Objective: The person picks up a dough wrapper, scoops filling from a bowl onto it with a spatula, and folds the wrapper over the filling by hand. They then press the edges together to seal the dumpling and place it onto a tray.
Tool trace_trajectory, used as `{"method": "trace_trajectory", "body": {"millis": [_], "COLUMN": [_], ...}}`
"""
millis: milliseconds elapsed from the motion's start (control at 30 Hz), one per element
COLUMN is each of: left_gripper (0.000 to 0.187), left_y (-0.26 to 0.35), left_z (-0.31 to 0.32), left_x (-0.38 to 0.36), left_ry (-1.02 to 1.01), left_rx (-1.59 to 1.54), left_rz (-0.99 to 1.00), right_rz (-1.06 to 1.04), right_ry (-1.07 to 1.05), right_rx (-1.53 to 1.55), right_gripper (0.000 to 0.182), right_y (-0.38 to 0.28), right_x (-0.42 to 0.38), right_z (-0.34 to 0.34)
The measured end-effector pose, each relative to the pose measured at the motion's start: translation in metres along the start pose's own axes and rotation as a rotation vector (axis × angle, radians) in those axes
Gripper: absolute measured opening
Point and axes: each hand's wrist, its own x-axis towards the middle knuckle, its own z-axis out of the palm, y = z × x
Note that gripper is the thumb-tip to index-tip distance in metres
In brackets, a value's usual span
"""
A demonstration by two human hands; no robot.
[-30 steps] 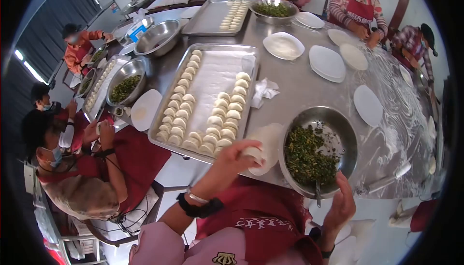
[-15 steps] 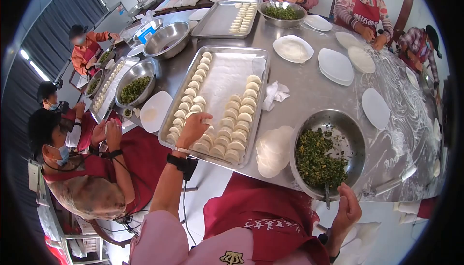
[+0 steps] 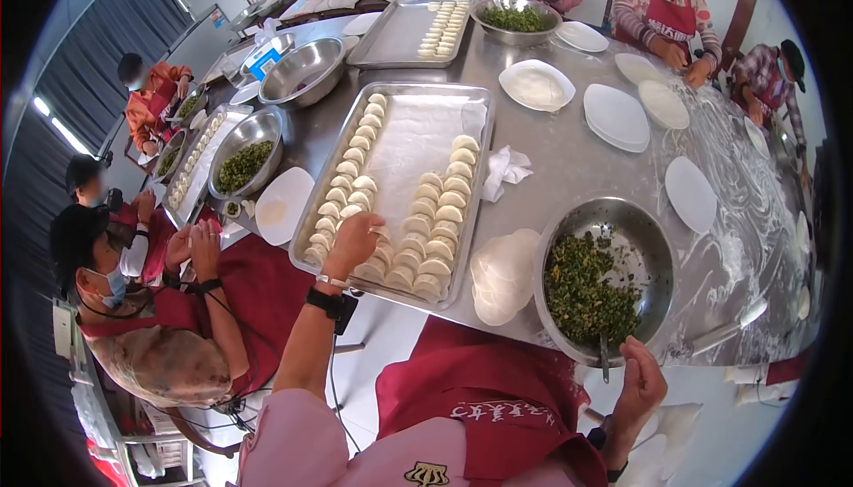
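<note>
My left hand (image 3: 357, 240) reaches over the metal tray (image 3: 481, 100), its fingers pinched on a pale dumpling (image 3: 383, 236) that the hand partly hides. Rows of folded white dumplings (image 3: 435, 229) run down both sides of the tray. My right hand (image 3: 641, 380) hangs at the near rim of a steel bowl (image 3: 656, 287), fingers loosely extended and apparently holding nothing. Close beside it, a spoon handle (image 3: 604, 358) sticks out over the bowl's rim. Chopped green filling (image 3: 582, 287) lies in the bowl. Between tray and bowl rests a stack of round dough wrappers (image 3: 503, 275).
A crumpled white tissue (image 3: 506, 173) lies right of the tray. White plates (image 3: 616, 120) stand further back. Flour covers the table's right side, where a rolling pin (image 3: 729, 327) lies. A seated person (image 3: 169, 309) works close on my left; other people sit around the table.
My left hand has shifted slightly, its fingertips dropping toward the dumplings in the tray. My right hand stays by the bowl. The whole view has moved a little.
</note>
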Motion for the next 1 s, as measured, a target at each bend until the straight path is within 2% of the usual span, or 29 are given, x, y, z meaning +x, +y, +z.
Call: {"method": "trace_trajectory", "body": {"millis": [300, 400, 700, 800, 1000], "left_gripper": [0.027, 0.029, 0.035, 0.035, 0.028], "left_y": [0.008, 0.009, 0.017, 0.017, 0.013], "left_z": [0.0, -0.001, 0.001, 0.0, -0.004], "left_x": [-0.005, -0.01, -0.017, -0.016, -0.009], "left_ry": [0.092, 0.093, 0.05, 0.062, 0.071], "left_rx": [0.113, 0.14, 0.265, 0.255, 0.251], "left_rz": [-0.028, 0.112, 0.09, 0.056, 0.19], "right_rz": [-0.01, 0.007, -0.022, -0.016, -0.039], "right_ry": [-0.025, -0.029, -0.046, -0.044, -0.065], "right_rx": [-0.029, -0.026, -0.041, -0.04, -0.066], "right_gripper": [0.02, 0.02, 0.02, 0.02, 0.019], "right_y": [-0.003, -0.004, -0.007, -0.007, -0.009], "right_x": [-0.001, -0.002, -0.001, -0.002, -0.004], "right_z": [-0.003, -0.003, -0.001, -0.003, -0.004]}}
